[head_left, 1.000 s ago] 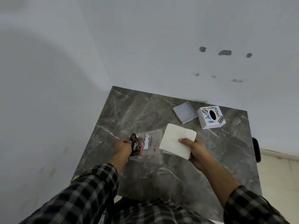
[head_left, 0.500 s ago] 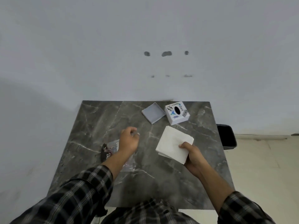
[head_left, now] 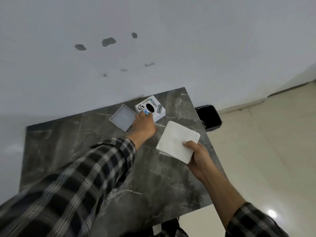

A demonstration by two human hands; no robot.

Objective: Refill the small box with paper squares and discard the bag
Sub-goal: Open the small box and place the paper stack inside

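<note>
refill step in hand, not yet begun in earnest — right hand (head_left: 199, 158) pinched shut on the stack of paper squares (head_left: 177, 141), thumb on top, held just above the bench (head_left: 71, 147) near its right edge. left hand (head_left: 145, 124) stretched out to the small box (head_left: 151, 108), fingertips touching its near edge beside the dark oval hole in the top; cannot tell whether that grip has closed on the box or only rests on it. grey lid (head_left: 122, 119) lying open-side up just left of the box, partly under the left hand.

next, probably: steady or turn the box, find the open side, then feed the squares in squarely so the corners do not catch.

hidden or unclear — the bag nowhere in sight, perhaps behind the left sleeve; dark bin (head_left: 209, 117) beyond the bench's right edge, half cut off by it; the box's inside not visible.
</note>
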